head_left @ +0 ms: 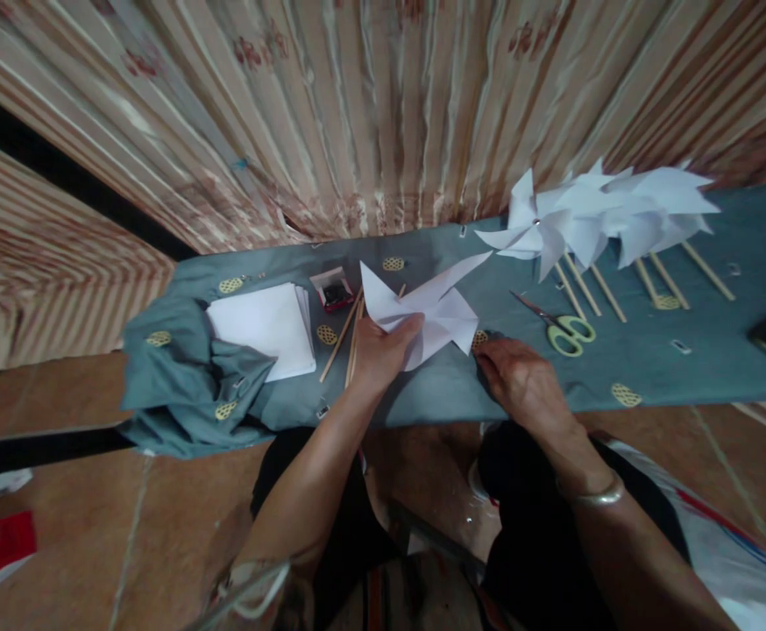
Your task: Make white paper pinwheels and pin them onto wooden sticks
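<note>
Head cam: L hand (383,350) is pinching wht paper pinwheel (449,317), pointed blades flaring out, btwn sticks (335,343) & scissors (570,335). R hand (521,377) is curling near cloth (422,399), can't tell if gripping.

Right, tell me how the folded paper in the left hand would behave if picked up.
The folded paper is probably light, since it looks like one thin sheet. Its long points jut out unsupported, so they may flap. It could spring open if the left hand let go, as the thumb presses on its folds.
</note>
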`<state>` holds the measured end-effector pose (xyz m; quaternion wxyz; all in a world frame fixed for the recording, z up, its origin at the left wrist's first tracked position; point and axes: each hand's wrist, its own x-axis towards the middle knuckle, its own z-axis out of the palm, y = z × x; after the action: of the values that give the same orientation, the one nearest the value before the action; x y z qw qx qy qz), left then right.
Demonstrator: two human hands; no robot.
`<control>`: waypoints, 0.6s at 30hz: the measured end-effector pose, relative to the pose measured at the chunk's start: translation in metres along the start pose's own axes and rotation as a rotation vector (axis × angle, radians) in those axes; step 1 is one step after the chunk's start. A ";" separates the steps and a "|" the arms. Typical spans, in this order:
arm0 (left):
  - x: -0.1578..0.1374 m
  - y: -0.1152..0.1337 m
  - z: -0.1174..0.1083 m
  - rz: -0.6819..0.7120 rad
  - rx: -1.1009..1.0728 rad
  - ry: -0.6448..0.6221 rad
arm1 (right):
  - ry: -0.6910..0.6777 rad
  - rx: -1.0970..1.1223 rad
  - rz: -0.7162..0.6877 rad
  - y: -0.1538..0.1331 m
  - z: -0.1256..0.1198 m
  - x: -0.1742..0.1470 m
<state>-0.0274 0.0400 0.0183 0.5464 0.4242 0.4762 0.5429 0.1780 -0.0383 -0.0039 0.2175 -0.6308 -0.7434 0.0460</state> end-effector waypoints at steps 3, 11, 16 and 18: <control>-0.002 0.005 0.004 0.014 -0.027 -0.003 | 0.043 0.061 0.048 0.004 -0.008 0.001; -0.013 0.006 0.017 -0.080 0.041 -0.048 | 0.319 0.530 0.307 -0.022 -0.061 0.008; -0.022 0.002 0.029 -0.100 -0.015 -0.111 | 0.246 0.400 0.143 -0.063 -0.066 0.011; -0.025 0.003 0.032 -0.106 -0.030 -0.119 | 0.239 0.311 0.077 -0.070 -0.063 0.012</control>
<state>0.0042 0.0164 0.0282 0.6082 0.4217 0.4563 0.4940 0.1364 -0.0538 0.0796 0.3971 -0.6186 -0.6715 0.0937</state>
